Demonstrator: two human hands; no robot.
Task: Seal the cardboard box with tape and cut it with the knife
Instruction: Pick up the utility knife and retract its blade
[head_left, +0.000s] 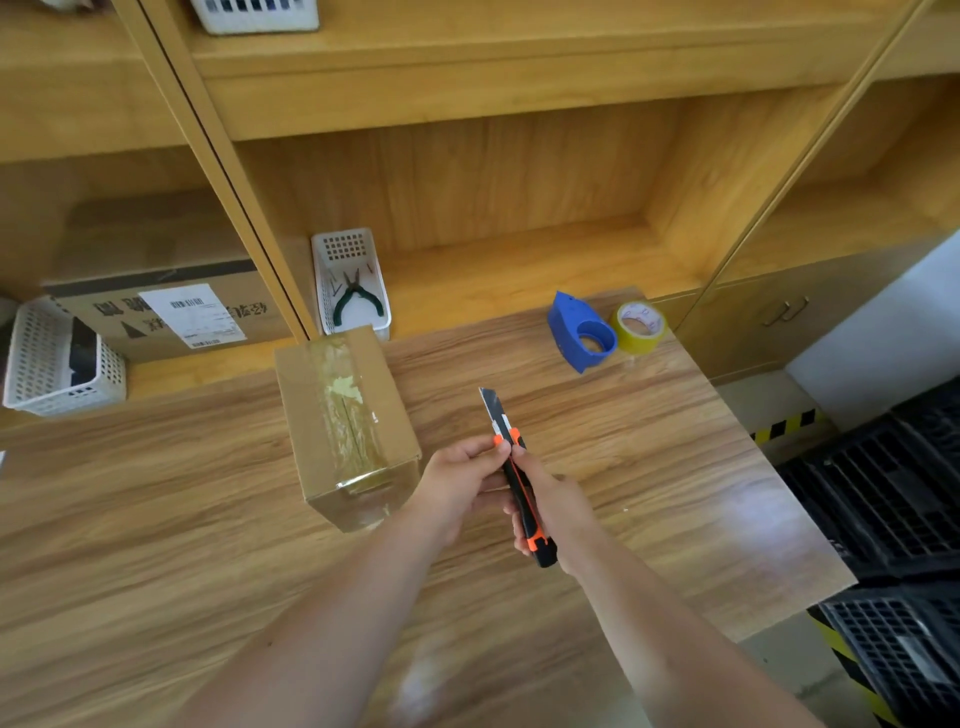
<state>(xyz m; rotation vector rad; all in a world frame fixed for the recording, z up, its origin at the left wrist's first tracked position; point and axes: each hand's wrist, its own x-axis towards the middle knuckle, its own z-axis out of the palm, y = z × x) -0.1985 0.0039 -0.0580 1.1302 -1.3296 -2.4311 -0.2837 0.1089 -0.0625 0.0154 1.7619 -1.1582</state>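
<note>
A closed cardboard box (347, 421) stands on the wooden table (649, 447), with clear tape running along its top seam and down its near end. Just right of the box I hold an orange-and-black utility knife (519, 483) in both hands, its blade extended and pointing away from me. My right hand (558, 512) wraps the handle. My left hand (462, 480) pinches the knife near the orange slider. A blue tape dispenser (579, 332) and a yellowish tape roll (640, 326) sit at the table's far right corner.
A white basket (349, 283) with pliers stands behind the box. On the left shelf are a labelled carton (166, 312) and another white basket (57, 364). Black crates (893, 499) stand to the right of the table, beside striped floor tape.
</note>
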